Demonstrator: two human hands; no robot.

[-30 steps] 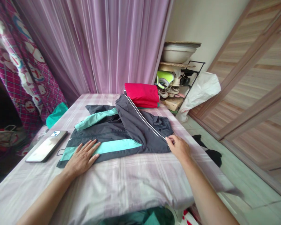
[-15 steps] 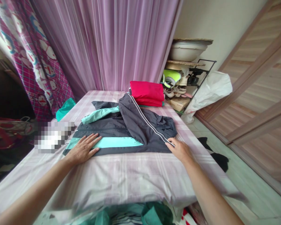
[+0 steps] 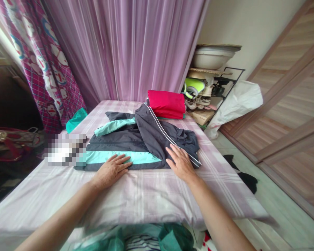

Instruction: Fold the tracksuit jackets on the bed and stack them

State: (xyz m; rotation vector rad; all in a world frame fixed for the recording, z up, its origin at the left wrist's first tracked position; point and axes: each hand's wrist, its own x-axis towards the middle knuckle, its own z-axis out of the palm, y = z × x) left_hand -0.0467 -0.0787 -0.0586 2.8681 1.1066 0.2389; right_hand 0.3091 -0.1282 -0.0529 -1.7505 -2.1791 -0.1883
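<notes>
A dark grey jacket point(image 3: 117, 139) with mint-green panels lies spread on a plaid-covered table point(image 3: 146, 202). One sleeve with white piping is laid slantwise across its body, ending near the right hem. My left hand point(image 3: 113, 169) rests flat on the near edge of the jacket, fingers stretched over the mint panel. My right hand point(image 3: 180, 162) lies with fingers spread on the lower part of the sleeve, beside the white piping. Neither hand grips the cloth. Behind the jacket sits a folded red garment point(image 3: 166, 104), touching or very near its far edge.
A teal cloth point(image 3: 75, 120) and a blurred-out item point(image 3: 65, 150) lie at the table's left edge. Purple curtains point(image 3: 125, 48) hang behind. To the right stand a shoe rack point(image 3: 206, 90), a white bag point(image 3: 238, 104) and wooden doors point(image 3: 272, 111). Green bags point(image 3: 175, 237) sit below the near edge.
My right hand has let go of the sleeve end and moved left, spreading out on the sleeve. My left hand has slid right along the jacket's near edge. The view has shifted slightly.
</notes>
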